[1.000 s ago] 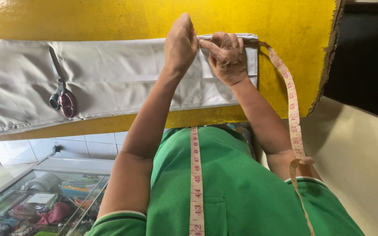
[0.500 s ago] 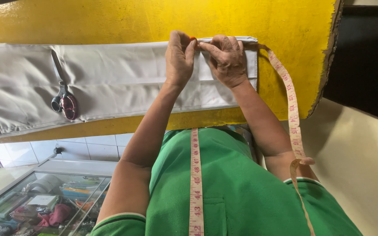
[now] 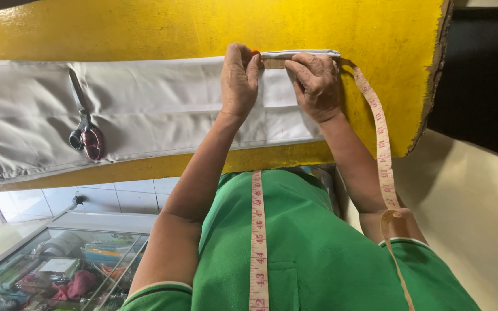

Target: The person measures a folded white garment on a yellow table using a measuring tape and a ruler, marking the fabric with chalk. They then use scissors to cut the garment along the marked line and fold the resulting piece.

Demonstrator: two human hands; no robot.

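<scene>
A measuring tape (image 3: 376, 121) is pinched by both hands along the far edge of grey fabric (image 3: 157, 109), whose long axis runs sideways; the left hand (image 3: 239, 78) hides a small red object, while the right hand (image 3: 317, 80) presses beside it.

The left hand (image 3: 239, 78) has come down onto the grey cloth (image 3: 162, 106), closer to the right hand (image 3: 317, 80).

The tabletop (image 3: 145, 29) is bright yellow, with a raw brown edge. On it, the cloth (image 3: 162, 103) is plain pale grey-white. The scissors (image 3: 85, 129) on the cloth have dark red handles and steel-grey blades. The tape (image 3: 376, 126) is cream-yellow with red and black marks. The shirt (image 3: 318, 253) is green, its sleeves trimmed white.
</scene>
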